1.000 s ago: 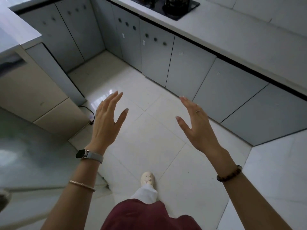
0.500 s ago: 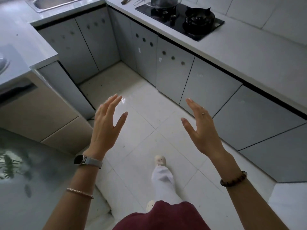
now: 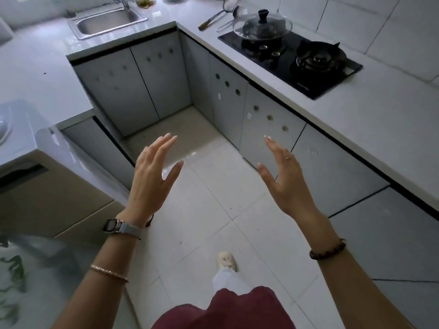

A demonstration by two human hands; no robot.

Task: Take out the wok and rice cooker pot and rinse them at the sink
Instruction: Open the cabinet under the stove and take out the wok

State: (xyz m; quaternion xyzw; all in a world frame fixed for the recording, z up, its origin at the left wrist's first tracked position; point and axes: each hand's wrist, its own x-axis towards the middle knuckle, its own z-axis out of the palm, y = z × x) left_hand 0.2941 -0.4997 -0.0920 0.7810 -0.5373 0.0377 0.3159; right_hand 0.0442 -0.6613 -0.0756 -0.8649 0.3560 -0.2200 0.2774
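Observation:
A dark wok under a glass lid (image 3: 262,26) stands on the left burner of the black hob (image 3: 292,58) at the back right. The steel sink (image 3: 107,23) with its tap is set in the far left counter. No rice cooker pot shows. My left hand (image 3: 152,179) and my right hand (image 3: 282,179) are raised in front of me over the floor, palms facing each other, fingers straight, holding nothing. Both are well short of the wok and the sink.
Grey cabinet doors (image 3: 268,129) run below an L-shaped white counter (image 3: 370,129). Ladles (image 3: 218,16) lie on the counter beside the hob. A beige appliance (image 3: 35,193) stands at the left. White tile floor (image 3: 202,210) lies between them, with my foot (image 3: 226,260) on it.
The view has tilted up and forward, bringing the sink, the hob and the lidded wok into sight. Both hands keep the same raised, spread pose.

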